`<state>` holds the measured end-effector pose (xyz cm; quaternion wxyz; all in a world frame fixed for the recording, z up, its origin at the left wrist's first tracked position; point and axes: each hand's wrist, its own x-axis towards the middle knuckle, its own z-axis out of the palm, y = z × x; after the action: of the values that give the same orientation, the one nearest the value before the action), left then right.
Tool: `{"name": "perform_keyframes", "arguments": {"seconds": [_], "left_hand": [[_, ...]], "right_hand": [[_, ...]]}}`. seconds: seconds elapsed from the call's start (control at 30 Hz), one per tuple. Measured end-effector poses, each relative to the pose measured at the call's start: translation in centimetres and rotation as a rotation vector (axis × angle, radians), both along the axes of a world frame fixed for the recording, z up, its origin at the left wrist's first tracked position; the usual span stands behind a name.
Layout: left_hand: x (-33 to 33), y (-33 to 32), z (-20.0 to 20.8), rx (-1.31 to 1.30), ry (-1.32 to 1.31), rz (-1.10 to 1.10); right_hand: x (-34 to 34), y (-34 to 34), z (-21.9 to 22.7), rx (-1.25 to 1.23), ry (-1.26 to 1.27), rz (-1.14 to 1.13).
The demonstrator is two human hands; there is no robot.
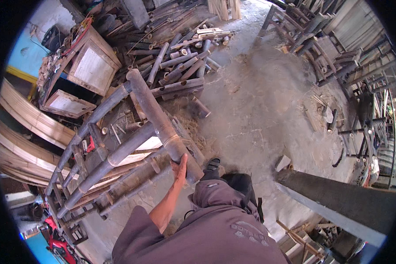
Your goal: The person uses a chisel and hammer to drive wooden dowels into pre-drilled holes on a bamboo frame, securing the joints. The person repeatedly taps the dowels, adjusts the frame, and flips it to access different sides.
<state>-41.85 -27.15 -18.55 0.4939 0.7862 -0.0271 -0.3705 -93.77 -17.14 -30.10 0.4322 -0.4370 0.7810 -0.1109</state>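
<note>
My left hand (179, 169) is closed against the near end of a thick dark bamboo pole (156, 114). Part of the fingers is hidden by the pole. That pole forms the end crosspiece of a bamboo frame (134, 143), which looks like a piece of furniture with long rails and short slats and stretches off to the left. Two long rails meet the pole, one near its far end and one around its middle. My right hand does not show anywhere. Below the pole's near end, a foot in a dark sandal (213, 165) stands on the floor.
A heap of cut bamboo pieces (180, 61) lies beyond the frame. A worn wooden cabinet (90, 66) and curved bundles of pale strips (31, 114) stand left. A dark beam-like post (339, 198) juts in from the right. Bamboo racks (317, 57) line the far right.
</note>
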Motion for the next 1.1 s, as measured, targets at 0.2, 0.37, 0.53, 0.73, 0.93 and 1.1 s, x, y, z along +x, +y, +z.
{"name": "perform_keyframes", "arguments": {"seconds": [0.2, 0.37, 0.53, 0.73, 0.93, 1.1], "left_hand": [[-0.1, 0.1, 0.0, 0.035, -0.033, 0.111], [0.2, -1.4, 2.7, 0.179, -0.058, 0.065], [-2.6, -4.7, 3.6, 0.684, -0.332, 0.085], [-8.3, -6.1, 2.6, 1.021, -0.500, 0.242], [-6.8, -6.5, 3.3, 0.846, -0.528, 0.323], [-2.5, -5.6, 3.8, 0.612, -0.465, 0.659]], "right_hand": [[0.0, -21.8, 1.6, 0.058, -0.105, 0.149], [-1.4, -39.3, -3.3, 0.069, -0.330, 0.254], [1.2, -54.1, -4.4, 0.184, -0.382, 0.430], [9.2, -67.5, -3.8, 0.063, -0.454, 0.604], [15.8, -69.7, -6.9, 0.213, -0.657, 0.551], [22.8, -64.5, -3.7, 0.177, -0.305, 0.854]]}}
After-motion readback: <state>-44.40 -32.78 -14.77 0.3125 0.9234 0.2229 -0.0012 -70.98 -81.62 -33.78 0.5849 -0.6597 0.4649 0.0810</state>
